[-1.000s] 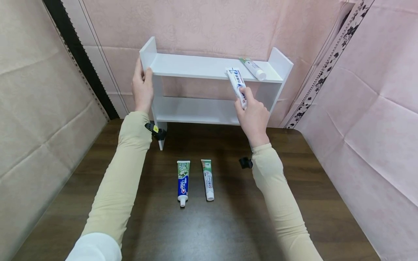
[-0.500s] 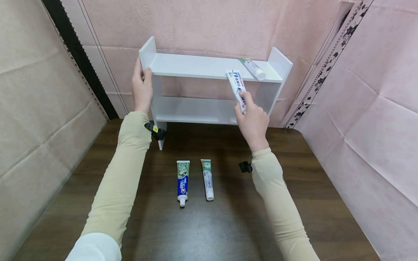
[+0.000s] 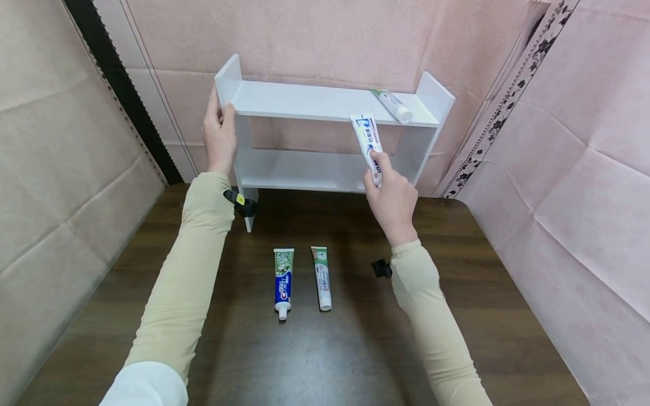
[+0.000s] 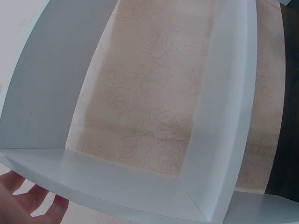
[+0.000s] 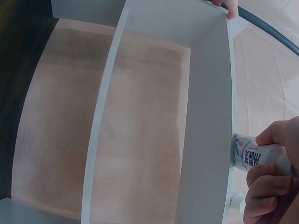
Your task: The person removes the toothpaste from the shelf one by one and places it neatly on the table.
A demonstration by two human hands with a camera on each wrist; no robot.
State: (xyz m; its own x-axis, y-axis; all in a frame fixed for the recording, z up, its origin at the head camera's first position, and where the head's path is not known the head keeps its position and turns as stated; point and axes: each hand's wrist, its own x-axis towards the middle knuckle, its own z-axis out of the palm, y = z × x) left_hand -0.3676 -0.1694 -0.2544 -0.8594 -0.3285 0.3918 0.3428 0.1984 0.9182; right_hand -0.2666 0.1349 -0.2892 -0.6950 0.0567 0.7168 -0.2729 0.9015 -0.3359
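Observation:
A white toothpaste tube (image 3: pixel 367 135) with blue print is pinched between the thumb and fingers of my right hand (image 3: pixel 393 197). Its flat end overlaps the front edge of the upper board of a white two-tier shelf (image 3: pixel 299 100). In the right wrist view this tube (image 5: pixel 252 154) points at that edge, fingers wrapped about its lower part. My left hand (image 3: pixel 220 138) grips the shelf's left side panel near the top; the left wrist view shows its fingertips (image 4: pixel 32 198) at the panel. Another toothpaste tube (image 3: pixel 396 107), white with a green end, lies slanted on the upper board's right.
Two more toothpaste tubes lie on the brown table (image 3: pixel 325 361): a blue and green one (image 3: pixel 283 285) and a slimmer green and white one (image 3: pixel 322 279). The shelf stands at the table's back, before a pink cloth wall (image 3: pixel 330 39). Cloth walls rise at both sides.
My right hand has drawn the tube slightly down and back toward me, so its flat end sits lower against the upper board. The left hand keeps its hold on the shelf.

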